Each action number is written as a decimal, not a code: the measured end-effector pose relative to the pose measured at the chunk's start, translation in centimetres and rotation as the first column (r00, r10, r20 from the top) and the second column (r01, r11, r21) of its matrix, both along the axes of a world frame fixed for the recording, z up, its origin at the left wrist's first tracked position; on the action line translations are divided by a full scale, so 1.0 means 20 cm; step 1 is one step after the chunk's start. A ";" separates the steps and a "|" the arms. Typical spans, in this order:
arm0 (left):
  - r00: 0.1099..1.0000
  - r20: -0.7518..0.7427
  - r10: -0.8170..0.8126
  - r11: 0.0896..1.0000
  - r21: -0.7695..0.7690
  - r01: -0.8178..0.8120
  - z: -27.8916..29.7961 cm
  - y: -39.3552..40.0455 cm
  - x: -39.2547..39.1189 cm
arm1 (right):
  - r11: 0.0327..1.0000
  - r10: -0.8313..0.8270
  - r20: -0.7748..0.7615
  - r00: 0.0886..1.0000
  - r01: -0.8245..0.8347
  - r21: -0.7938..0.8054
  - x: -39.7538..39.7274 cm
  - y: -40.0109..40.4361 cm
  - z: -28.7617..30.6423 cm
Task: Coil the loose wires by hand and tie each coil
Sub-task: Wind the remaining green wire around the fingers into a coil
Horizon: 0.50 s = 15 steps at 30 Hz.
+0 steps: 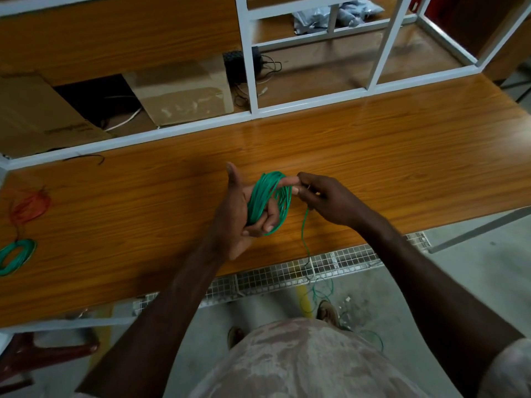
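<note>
A green wire coil [265, 201] is wound round the fingers of my left hand [238, 214], held above the wooden table [388, 156]. The thumb points up and the lower fingers curl over the loops. My right hand [327, 199] pinches the wire's running strand beside the tip of my left index finger. That loose green strand [304, 234] hangs down past the table's front edge to a tangle on the floor [316, 294]. At the table's left edge lie a finished green coil [15, 255] and a red coil [28, 209].
A white metal frame [250, 81] stands along the back of the table, with cardboard [184, 93] and a black device with cables [238, 64] behind it. A wire mesh tray [287, 275] runs under the front edge. A dark red stool [37, 357] is at lower left.
</note>
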State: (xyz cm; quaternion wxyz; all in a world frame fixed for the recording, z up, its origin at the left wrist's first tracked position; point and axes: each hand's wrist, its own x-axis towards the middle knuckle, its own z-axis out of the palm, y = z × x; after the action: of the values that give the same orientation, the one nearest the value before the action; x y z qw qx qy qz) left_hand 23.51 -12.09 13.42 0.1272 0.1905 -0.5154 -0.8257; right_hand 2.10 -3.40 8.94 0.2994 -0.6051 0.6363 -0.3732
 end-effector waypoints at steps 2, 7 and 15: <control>0.999 -0.050 0.008 0.998 0.063 -0.005 0.03 -0.02 0.00 | 0.999 -0.001 -0.046 0.999 0.000 -0.032 0.01 0.01 -0.03; 0.995 -0.075 0.072 0.996 0.056 -0.068 0.10 -0.08 -0.01 | 0.994 -0.111 0.062 0.992 0.112 -0.003 0.05 0.03 -0.11; 0.987 -0.014 0.162 0.983 0.090 -0.160 0.02 -0.16 0.07 | 0.979 -0.204 0.558 0.805 0.184 0.092 -0.05 0.16 -0.12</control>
State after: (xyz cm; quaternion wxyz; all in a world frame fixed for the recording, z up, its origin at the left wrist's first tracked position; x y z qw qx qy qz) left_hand 24.88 -15.31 13.85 0.1905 0.2282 -0.4600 -0.8367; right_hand 1.10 -0.22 6.61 0.4443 -0.3945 0.5840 -0.5531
